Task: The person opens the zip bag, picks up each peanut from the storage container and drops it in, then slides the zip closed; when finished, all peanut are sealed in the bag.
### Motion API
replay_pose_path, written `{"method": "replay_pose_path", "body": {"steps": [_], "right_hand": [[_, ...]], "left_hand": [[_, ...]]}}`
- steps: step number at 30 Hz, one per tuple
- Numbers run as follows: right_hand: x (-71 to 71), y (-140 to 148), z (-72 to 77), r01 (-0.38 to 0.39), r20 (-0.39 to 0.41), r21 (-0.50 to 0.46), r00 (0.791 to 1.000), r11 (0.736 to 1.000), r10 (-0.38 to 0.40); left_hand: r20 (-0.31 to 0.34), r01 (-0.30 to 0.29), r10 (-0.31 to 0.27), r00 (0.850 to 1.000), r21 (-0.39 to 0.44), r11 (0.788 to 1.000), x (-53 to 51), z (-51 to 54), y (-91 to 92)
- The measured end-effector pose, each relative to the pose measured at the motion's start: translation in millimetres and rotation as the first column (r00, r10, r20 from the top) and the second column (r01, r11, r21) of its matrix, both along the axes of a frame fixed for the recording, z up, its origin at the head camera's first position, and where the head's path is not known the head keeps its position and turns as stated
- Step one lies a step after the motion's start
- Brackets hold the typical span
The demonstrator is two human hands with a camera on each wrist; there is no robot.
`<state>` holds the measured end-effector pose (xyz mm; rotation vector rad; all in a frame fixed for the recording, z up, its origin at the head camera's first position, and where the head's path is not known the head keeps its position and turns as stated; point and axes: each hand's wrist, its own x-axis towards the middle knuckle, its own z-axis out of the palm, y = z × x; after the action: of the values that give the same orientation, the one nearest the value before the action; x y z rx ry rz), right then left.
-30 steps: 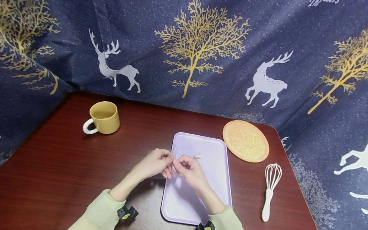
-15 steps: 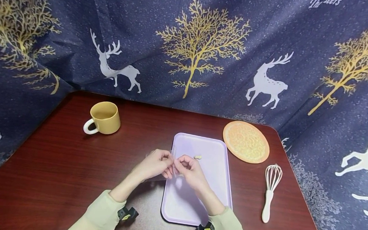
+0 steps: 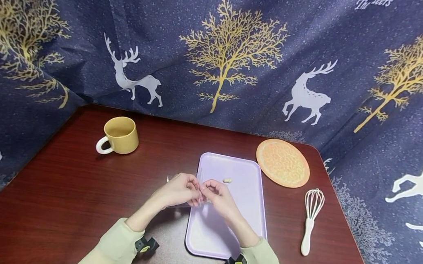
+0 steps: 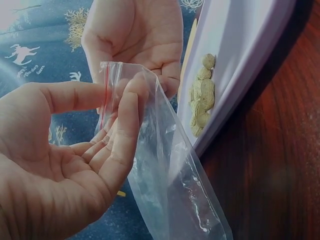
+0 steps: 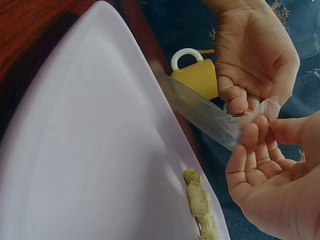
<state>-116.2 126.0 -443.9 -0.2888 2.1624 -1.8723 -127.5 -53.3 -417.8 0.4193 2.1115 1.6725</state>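
A clear zip bag (image 4: 165,150) with a red line along its seal hangs between both hands, above the left edge of a lilac tray (image 3: 213,238). My left hand (image 3: 178,190) pinches the bag's mouth between thumb and fingers. On the other side of the seal, my right hand (image 3: 220,197) pinches the same edge, its fingertips close to the left ones. Whether the seal is parted cannot be told. Several peanuts in their shells (image 4: 203,97) lie on the tray in a row; the head view shows only a small part of them beyond the right hand.
A yellow mug (image 3: 124,138) with a white handle stands at the back left of the dark red table (image 3: 82,192). An orange oval mat (image 3: 283,163) lies behind the tray to the right. A white whisk (image 3: 309,224) lies right of the tray.
The left hand's fingers have shifted slightly along the bag's mouth, and the hand has turned a little. The right hand stays nearly still. Tray, peanuts, mug and whisk have not moved.
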Motion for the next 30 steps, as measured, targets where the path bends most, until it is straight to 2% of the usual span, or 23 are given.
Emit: {"method": "replay_pose_path", "body": {"steps": [6, 18, 23, 30], "right_hand": [[0.4, -0.8, 0.2, -0.027, -0.011, 0.018, 1.000, 0.999, 0.028], [1.4, -1.6, 1.3, -0.036, 0.023, -0.007, 0.999, 0.999, 0.037], [1.2, -2.1, 2.1, -0.039, 0.026, -0.010, 0.999, 0.999, 0.039], [0.6, -2.5, 1.6, -0.036, 0.031, -0.034, 0.999, 0.999, 0.037]], "left_hand": [[0.013, -0.014, 0.014, 1.000, -0.013, 1.000, -0.4, -0.5, 1.1], [-0.027, -0.056, 0.055, 0.998, -0.050, 0.997, 0.5, 0.4, 1.3], [-0.001, -0.059, 0.059, 0.998, -0.043, 0.997, 0.2, -0.5, 1.7], [-0.033, -0.073, 0.071, 0.997, -0.067, 0.995, 0.5, -1.6, 2.8]]}}
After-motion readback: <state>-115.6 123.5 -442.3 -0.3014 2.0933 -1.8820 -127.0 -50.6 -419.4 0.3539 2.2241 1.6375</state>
